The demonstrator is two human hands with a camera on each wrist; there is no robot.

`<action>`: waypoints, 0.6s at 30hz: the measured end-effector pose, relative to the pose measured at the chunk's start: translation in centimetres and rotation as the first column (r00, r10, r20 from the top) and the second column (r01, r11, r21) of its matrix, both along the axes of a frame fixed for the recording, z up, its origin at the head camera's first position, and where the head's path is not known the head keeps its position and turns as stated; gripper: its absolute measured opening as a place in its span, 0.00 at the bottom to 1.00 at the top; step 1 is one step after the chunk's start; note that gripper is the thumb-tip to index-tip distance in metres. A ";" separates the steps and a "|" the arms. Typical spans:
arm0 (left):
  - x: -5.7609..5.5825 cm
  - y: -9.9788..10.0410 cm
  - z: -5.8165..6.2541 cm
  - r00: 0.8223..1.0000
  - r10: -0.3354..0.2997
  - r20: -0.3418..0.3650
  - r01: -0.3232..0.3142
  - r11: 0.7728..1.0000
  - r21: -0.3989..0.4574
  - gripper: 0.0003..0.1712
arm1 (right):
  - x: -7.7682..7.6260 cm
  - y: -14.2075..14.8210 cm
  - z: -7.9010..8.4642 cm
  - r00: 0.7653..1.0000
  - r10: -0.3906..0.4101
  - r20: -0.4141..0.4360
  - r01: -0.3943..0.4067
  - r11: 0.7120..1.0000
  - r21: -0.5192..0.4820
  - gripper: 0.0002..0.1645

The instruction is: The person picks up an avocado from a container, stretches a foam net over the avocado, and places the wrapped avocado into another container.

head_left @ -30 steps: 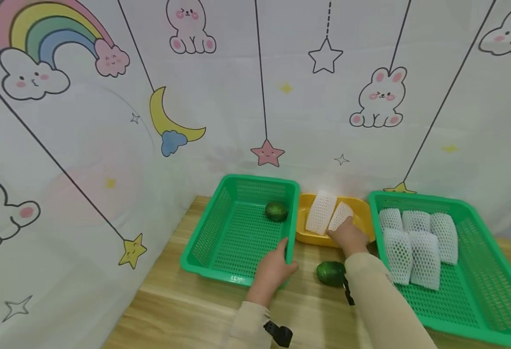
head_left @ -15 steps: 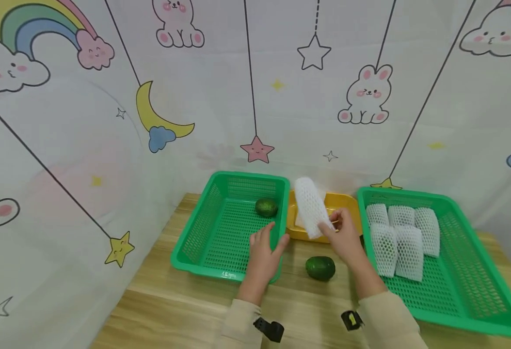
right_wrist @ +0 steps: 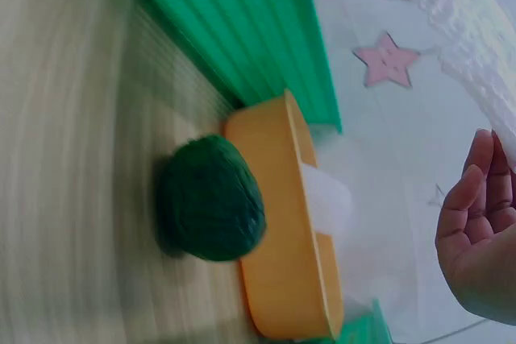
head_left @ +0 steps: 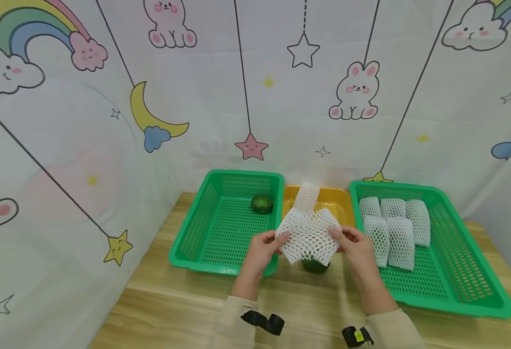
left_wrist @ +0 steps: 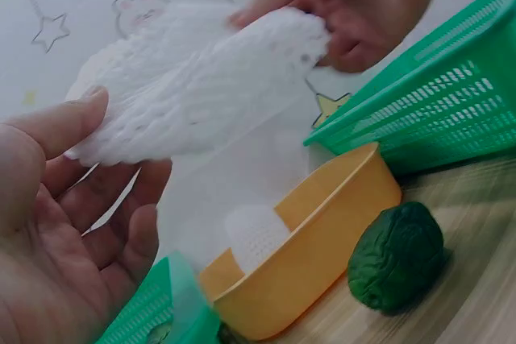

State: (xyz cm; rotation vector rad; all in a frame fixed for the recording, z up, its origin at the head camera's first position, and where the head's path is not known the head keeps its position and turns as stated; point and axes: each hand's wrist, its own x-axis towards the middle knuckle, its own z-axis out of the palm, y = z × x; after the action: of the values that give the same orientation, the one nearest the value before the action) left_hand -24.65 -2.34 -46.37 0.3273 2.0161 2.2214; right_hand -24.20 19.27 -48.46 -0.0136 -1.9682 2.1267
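Note:
A white foam net sleeve is stretched between both hands, its mesh spread wide. My left hand pinches its left edge between thumb and fingers. On the opposite edge, my right hand pinches it the same way. Below the sleeve a dark green, wrinkled avocado lies on the table, apart from both hands; the sleeve partly hides it in the head view. Behind stands a yellow tray with another foam net sleeve in it. The right wrist view also has the avocado beside the tray.
To the left, a green basket contains one avocado. A larger green basket on the right holds several foam net sleeves in two rows. A printed cloth hangs behind the wooden table.
My right hand has lifted the sleeve out of the yellow tray and brought it nearer. My left hand has left the left basket's rim and taken the sleeve's other edge; the sleeve is now spread.

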 end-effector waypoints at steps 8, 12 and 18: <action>1.0 2.3 -0.1 0.968 -0.241 -0.069 0.235 0.969 -0.075 0.49 | 3.1 -2.6 4.7 0.981 -0.024 0.193 0.007 0.996 0.088 0.25; 1.5 3.8 -0.3 0.988 -0.127 -0.083 0.115 0.984 -0.139 0.59 | 3.2 -3.1 4.9 0.987 0.024 0.160 -0.024 1.000 -0.003 0.23; 0.1 2.7 -1.0 0.984 0.033 -0.177 -0.059 0.988 -0.144 0.45 | 2.6 -2.2 3.9 0.990 0.015 0.141 -0.029 0.994 0.102 0.21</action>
State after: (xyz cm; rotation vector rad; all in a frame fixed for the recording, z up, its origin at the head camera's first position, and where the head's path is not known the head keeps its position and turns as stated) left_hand -24.56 0.36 -47.40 0.4787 2.2849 2.1190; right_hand -21.59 17.07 -44.59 -0.1262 -2.1652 2.0860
